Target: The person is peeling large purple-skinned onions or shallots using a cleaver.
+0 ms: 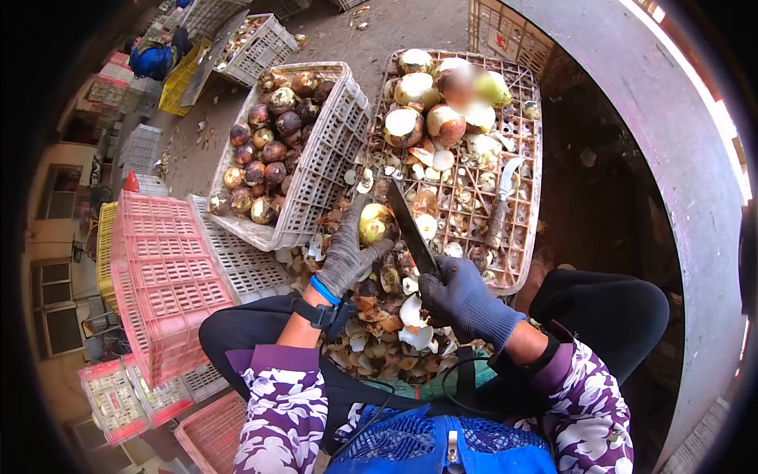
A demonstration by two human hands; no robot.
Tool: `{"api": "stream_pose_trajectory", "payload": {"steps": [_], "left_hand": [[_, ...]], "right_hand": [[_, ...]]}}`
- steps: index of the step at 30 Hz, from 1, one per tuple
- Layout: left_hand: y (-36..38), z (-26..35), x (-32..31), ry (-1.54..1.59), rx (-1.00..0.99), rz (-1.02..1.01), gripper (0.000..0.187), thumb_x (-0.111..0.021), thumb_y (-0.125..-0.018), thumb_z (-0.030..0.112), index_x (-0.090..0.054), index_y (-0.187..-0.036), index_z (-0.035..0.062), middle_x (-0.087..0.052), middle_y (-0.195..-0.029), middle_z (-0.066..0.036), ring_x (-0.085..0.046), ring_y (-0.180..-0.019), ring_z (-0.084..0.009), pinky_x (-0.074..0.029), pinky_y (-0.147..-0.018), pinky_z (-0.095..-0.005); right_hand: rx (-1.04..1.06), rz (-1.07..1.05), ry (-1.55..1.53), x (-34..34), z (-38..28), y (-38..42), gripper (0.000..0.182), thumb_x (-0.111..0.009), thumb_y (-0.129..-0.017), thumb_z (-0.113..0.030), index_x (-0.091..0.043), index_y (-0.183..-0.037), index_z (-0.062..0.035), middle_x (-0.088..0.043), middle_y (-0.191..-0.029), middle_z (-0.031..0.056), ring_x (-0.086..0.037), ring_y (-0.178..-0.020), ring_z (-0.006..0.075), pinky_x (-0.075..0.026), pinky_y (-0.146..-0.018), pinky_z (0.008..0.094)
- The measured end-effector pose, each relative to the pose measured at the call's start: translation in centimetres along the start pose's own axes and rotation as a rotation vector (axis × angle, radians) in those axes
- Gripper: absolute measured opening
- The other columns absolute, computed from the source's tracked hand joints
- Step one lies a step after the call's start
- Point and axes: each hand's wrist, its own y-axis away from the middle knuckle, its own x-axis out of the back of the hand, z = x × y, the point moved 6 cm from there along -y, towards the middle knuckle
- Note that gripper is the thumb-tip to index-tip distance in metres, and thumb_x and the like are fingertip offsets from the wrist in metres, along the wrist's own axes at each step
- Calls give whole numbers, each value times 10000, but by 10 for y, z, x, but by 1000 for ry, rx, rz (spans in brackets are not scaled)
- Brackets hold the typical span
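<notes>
The left hand [347,257], in a grey knit glove with a blue band at the wrist, is closed around a round, half-peeled yellowish fruit [373,224], held above the heap of brown and white peelings [379,332] between the person's knees. The right hand [462,296], in a dark blue knit glove, grips the handle of a long dark-bladed knife [410,229] — its long axis runs from the fist up and to the left, tip pointing away from the person, the blade lying just beside the fruit's right flank; whether the edge touches it cannot be told.

Beyond the hands lies a flat white plastic crate [527,237] carrying peeled pale fruits [414,91] and a second knife [500,207]. To its left a tilted white slatted basket [328,158] holds unpeeled brown-purple fruits [264,150] — and a pink plastic crate [162,276] stands nearer the left knee.
</notes>
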Motion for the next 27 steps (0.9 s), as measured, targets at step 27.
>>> {"api": "stream_pose_trajectory", "payload": {"steps": [27], "left_hand": [[-11, -2, -35, -164, -45, 13, 831, -801, -635, 316, -394, -1265, -43, -464, -1221, -224, -418, -1167, -375, -305, -1042, -436]], "right_hand": [[235, 107, 628, 11, -57, 7, 238, -549, -836, -198, -601, -819, 34, -613, -800, 265, -615, -795, 418, -491, -736, 490]]}}
